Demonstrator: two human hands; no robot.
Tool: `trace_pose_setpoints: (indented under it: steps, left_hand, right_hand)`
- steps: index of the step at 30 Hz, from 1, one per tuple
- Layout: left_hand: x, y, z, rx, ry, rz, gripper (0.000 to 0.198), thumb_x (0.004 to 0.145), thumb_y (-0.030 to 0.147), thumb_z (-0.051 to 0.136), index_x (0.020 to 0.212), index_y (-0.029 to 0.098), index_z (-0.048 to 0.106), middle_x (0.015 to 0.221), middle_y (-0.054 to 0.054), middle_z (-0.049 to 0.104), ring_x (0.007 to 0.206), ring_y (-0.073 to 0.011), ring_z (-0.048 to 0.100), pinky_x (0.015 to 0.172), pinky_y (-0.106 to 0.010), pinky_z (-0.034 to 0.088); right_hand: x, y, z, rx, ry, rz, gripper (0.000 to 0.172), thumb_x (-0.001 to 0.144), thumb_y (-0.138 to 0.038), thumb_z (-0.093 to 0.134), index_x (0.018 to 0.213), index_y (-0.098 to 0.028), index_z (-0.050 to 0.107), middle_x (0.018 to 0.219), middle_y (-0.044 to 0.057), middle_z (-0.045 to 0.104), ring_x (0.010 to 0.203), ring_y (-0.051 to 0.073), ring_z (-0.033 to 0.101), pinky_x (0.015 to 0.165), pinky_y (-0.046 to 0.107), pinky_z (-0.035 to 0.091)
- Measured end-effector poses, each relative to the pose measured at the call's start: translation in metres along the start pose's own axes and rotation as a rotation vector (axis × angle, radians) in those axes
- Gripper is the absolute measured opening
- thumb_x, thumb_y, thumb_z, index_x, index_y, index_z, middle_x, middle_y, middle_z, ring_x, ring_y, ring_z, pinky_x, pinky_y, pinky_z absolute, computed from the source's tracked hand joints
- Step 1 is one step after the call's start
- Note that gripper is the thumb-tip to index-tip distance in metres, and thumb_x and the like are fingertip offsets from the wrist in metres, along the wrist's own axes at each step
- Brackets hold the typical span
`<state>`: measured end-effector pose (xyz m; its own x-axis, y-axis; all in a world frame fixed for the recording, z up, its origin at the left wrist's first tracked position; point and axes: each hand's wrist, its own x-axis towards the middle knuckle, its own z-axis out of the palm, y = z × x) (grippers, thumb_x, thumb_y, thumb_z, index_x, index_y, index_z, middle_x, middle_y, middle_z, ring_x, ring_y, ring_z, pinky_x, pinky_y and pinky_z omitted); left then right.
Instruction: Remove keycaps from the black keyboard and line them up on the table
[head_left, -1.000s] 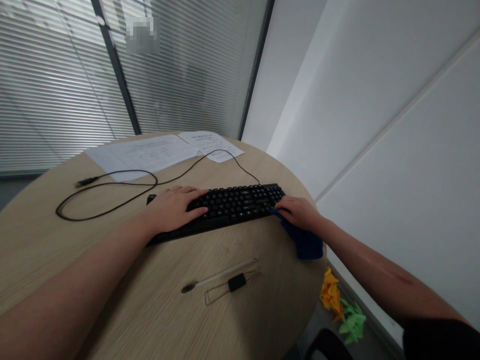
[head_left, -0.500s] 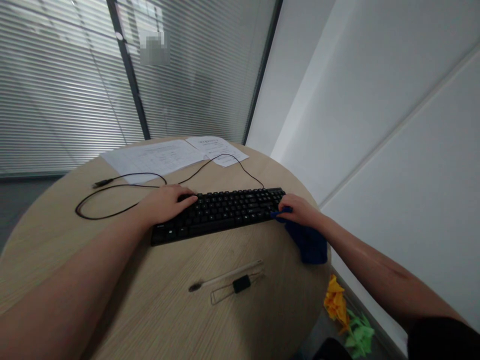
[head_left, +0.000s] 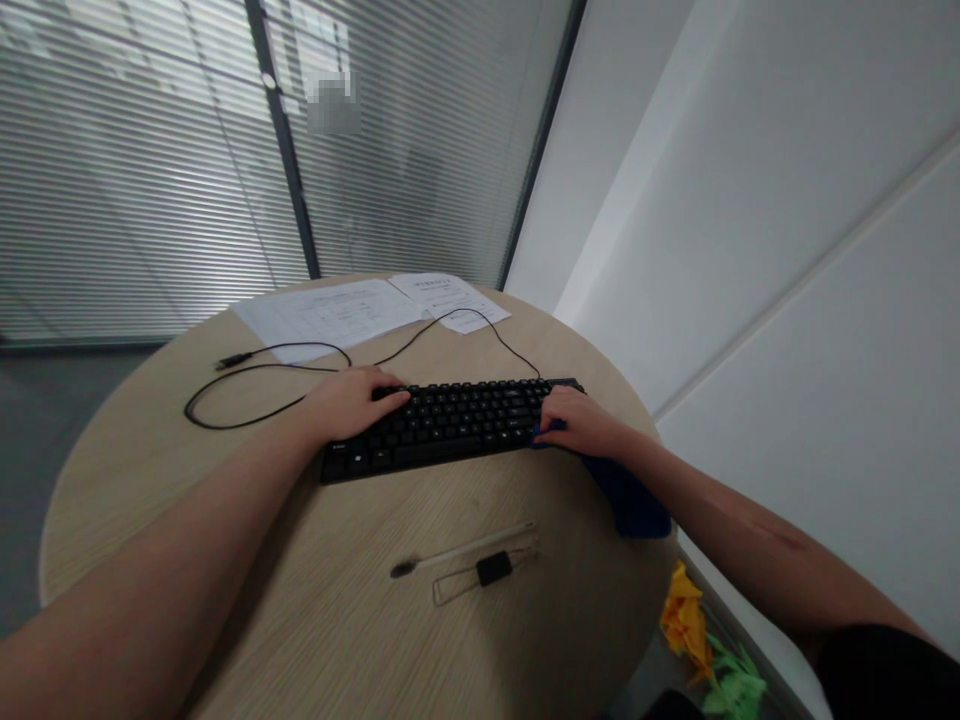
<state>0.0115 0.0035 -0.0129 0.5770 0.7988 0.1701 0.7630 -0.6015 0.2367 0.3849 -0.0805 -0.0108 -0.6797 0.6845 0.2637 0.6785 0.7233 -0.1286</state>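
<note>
Keyboard [head_left: 465,415] near right table edge [head_left: 609,373]

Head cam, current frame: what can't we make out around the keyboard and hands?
- Head view: keys at the left of the keyboard, hidden by the left hand.
- Head view: part of the blue cloth, covered by the right hand.
- Head view: print on the papers, too small and blurred.
- Head view: dark object, cut off by the bottom edge.
</note>
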Motion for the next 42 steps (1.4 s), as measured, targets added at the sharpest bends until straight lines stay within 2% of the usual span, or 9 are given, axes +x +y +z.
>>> trace_pose_setpoints:
  steps: [6, 12, 17, 22, 26, 31, 34, 42]
  left_hand:
    - [-0.001, 0.003, -0.001, -0.008, -0.004, -0.021, 0.058, 0.088, 0.06, 0.036, 0.116, 0.022, 0.07, 0.115, -0.008, 0.07, 0.105, -0.0267, 0.063, 0.094, -0.037, 0.046]
    - [-0.002, 0.005, -0.003, 0.012, -0.006, -0.015, 0.06, 0.09, 0.058, 0.035, 0.116, 0.018, 0.071, 0.113, -0.01, 0.071, 0.103, -0.0277, 0.064, 0.092, -0.037, 0.047]
    - [-0.003, 0.005, -0.003, -0.007, -0.007, -0.02, 0.056, 0.089, 0.058, 0.036, 0.114, 0.022, 0.071, 0.112, -0.008, 0.072, 0.102, -0.0266, 0.064, 0.092, -0.036, 0.047]
    - [-0.003, 0.001, -0.002, -0.026, -0.005, -0.004, 0.057, 0.089, 0.058, 0.036, 0.115, 0.022, 0.071, 0.112, -0.008, 0.072, 0.103, -0.0266, 0.064, 0.094, -0.037, 0.047]
    - [-0.002, -0.002, -0.001, -0.02, -0.002, 0.013, 0.057, 0.089, 0.058, 0.037, 0.115, 0.021, 0.071, 0.113, -0.009, 0.071, 0.103, -0.0266, 0.064, 0.093, -0.037, 0.047]
    - [-0.002, 0.0, 0.0, -0.012, 0.006, 0.001, 0.056, 0.09, 0.058, 0.036, 0.115, 0.021, 0.071, 0.113, -0.009, 0.071, 0.104, -0.026, 0.064, 0.093, -0.036, 0.046]
    - [-0.003, 0.0, 0.0, -0.015, 0.005, -0.006, 0.056, 0.09, 0.058, 0.037, 0.115, 0.02, 0.071, 0.113, -0.009, 0.071, 0.104, -0.0263, 0.064, 0.092, -0.036, 0.047]
    - [-0.004, 0.001, 0.003, -0.029, 0.021, -0.019, 0.056, 0.092, 0.057, 0.034, 0.114, 0.022, 0.071, 0.112, -0.008, 0.071, 0.101, -0.0255, 0.064, 0.089, -0.035, 0.047]
  right_hand:
    - [0.02, -0.02, 0.01, -0.039, -0.005, -0.022, 0.017, 0.084, -0.035, 0.071, 0.078, -0.02, 0.064, 0.079, 0.003, 0.065, 0.082, 0.019, 0.055, 0.077, 0.032, 0.036]
    - [0.03, -0.033, 0.008, -0.096, -0.032, -0.04, 0.017, 0.085, -0.035, 0.069, 0.079, -0.02, 0.065, 0.08, 0.003, 0.066, 0.084, 0.019, 0.054, 0.077, 0.032, 0.035]
    - [0.012, -0.022, 0.008, -0.111, -0.023, -0.021, 0.016, 0.089, -0.036, 0.064, 0.087, -0.02, 0.067, 0.084, 0.003, 0.067, 0.084, 0.02, 0.055, 0.078, 0.033, 0.036]
    - [-0.017, -0.014, 0.008, -0.14, 0.022, 0.096, 0.014, 0.092, -0.032, 0.06, 0.09, -0.021, 0.068, 0.086, 0.004, 0.069, 0.084, 0.02, 0.056, 0.08, 0.034, 0.036]
    - [-0.027, -0.013, 0.009, -0.155, 0.066, 0.146, 0.014, 0.092, -0.033, 0.059, 0.089, -0.021, 0.067, 0.086, 0.004, 0.07, 0.084, 0.02, 0.056, 0.081, 0.035, 0.037]
    - [-0.019, -0.018, 0.008, -0.15, 0.093, 0.018, 0.016, 0.095, -0.029, 0.055, 0.087, -0.021, 0.067, 0.082, 0.003, 0.069, 0.08, 0.019, 0.057, 0.08, 0.034, 0.038]
    - [-0.008, -0.024, 0.012, -0.17, 0.116, -0.084, 0.018, 0.096, -0.027, 0.051, 0.09, -0.021, 0.067, 0.088, 0.005, 0.069, 0.083, 0.018, 0.058, 0.08, 0.034, 0.04]
    - [0.03, -0.046, 0.022, -0.204, 0.011, -0.247, 0.021, 0.097, -0.025, 0.049, 0.091, -0.021, 0.068, 0.086, 0.006, 0.067, 0.083, 0.018, 0.055, 0.078, 0.032, 0.04]
